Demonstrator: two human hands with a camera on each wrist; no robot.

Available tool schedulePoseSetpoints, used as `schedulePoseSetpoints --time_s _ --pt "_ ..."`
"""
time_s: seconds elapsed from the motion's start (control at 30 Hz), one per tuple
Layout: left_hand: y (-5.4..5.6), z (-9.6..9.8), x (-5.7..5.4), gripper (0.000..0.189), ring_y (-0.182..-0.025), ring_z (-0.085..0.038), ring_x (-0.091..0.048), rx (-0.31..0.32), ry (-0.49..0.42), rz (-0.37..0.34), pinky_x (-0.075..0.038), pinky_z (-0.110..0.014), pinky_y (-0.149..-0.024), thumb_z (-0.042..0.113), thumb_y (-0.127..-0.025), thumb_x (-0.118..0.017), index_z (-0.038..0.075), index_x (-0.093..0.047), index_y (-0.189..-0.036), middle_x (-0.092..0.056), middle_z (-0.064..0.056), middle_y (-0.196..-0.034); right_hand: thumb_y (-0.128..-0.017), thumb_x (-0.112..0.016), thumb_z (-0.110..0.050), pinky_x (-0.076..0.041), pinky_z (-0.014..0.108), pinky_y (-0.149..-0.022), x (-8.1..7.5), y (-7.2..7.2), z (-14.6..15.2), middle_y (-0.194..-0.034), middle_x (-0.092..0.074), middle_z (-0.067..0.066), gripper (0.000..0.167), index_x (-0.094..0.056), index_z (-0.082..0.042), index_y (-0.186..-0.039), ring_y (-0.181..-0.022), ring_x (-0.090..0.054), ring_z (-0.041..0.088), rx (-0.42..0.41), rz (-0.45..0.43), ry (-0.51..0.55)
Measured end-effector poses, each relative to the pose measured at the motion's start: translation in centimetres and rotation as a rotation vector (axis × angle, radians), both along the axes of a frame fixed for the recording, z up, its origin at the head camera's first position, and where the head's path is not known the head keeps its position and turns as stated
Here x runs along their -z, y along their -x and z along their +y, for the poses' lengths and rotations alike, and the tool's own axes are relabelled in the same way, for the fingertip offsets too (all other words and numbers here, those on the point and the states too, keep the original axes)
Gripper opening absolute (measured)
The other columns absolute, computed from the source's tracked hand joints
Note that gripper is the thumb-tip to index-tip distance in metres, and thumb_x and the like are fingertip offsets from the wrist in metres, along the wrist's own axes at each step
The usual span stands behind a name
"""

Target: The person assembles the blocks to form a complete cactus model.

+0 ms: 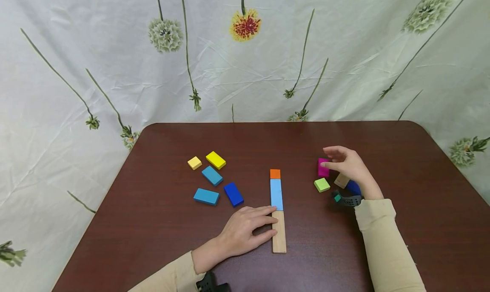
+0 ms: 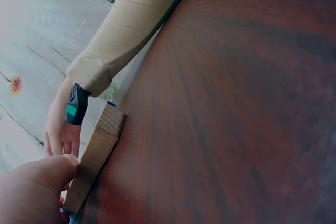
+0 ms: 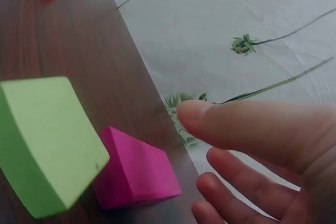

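A straight row on the table joins an orange block (image 1: pixel 274 174), a light blue block (image 1: pixel 276 194) and a long natural wood block (image 1: pixel 279 236). With its fingers spread and fairly straight, my left hand (image 1: pixel 245 228) touches the left side of the row, near where the blue and wood blocks meet. The left wrist view shows its thumb (image 2: pixel 55 171) against the wood block (image 2: pixel 97 156). Over at the right, my right hand (image 1: pixel 350 166) hovers by a magenta block (image 1: pixel 322 171), thumb and fingers apart. In the right wrist view nothing lies between them, and a lime green block (image 3: pixel 52 140) stands nearby.
Left of the row lie a yellow block (image 1: pixel 216 160), a pale yellow block (image 1: pixel 194 163), two medium blue blocks (image 1: pixel 206 196) and a dark blue block (image 1: pixel 233 194). Beneath my right wrist are a tan block (image 1: pixel 340 181) and another dark blue block (image 1: pixel 354 188). A flowered cloth (image 1: pixel 229 71) hangs behind the table.
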State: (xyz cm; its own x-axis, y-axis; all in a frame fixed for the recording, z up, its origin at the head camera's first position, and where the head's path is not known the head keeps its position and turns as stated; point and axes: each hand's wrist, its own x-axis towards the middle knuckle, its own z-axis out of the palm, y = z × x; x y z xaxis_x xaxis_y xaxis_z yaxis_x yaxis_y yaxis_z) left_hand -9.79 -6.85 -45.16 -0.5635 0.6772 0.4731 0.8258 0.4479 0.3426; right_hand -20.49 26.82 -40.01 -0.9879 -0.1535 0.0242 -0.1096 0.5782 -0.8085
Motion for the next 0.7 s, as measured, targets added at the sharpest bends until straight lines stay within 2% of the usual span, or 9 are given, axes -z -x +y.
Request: schedulePoseSetpoints --time_s 0.33,0.7 --pt "-0.07 -0.03 -0.05 0.028 -0.117 -0.009 -0.053 -0.006 0.011 -0.013 -0.046 -0.027 -0.088 0.036 -0.09 -0.062 0.019 -0.07 -0.111 -0.058 0.0 -0.129 -0.08 -0.075 -0.015 -0.035 0.052 -0.101 0.05 -0.28 0.54 -0.137 -0.043 0.024 0.063 -0.046 0.002 -0.134 -0.124 -0.042 0.043 -0.083 -0.132 0.031" --pt "-0.03 0.0 -0.03 0.027 -0.118 -0.009 -0.053 -0.003 0.008 0.0 -0.046 -0.028 -0.089 0.036 -0.09 -0.062 0.019 -0.071 -0.11 -0.058 0.0 -0.128 -0.079 -0.073 -0.006 -0.035 0.052 -0.101 0.21 -0.41 0.64 -0.139 -0.039 0.027 0.065 -0.042 0.006 -0.136 -0.126 -0.038 0.044 -0.115 -0.153 0.041"
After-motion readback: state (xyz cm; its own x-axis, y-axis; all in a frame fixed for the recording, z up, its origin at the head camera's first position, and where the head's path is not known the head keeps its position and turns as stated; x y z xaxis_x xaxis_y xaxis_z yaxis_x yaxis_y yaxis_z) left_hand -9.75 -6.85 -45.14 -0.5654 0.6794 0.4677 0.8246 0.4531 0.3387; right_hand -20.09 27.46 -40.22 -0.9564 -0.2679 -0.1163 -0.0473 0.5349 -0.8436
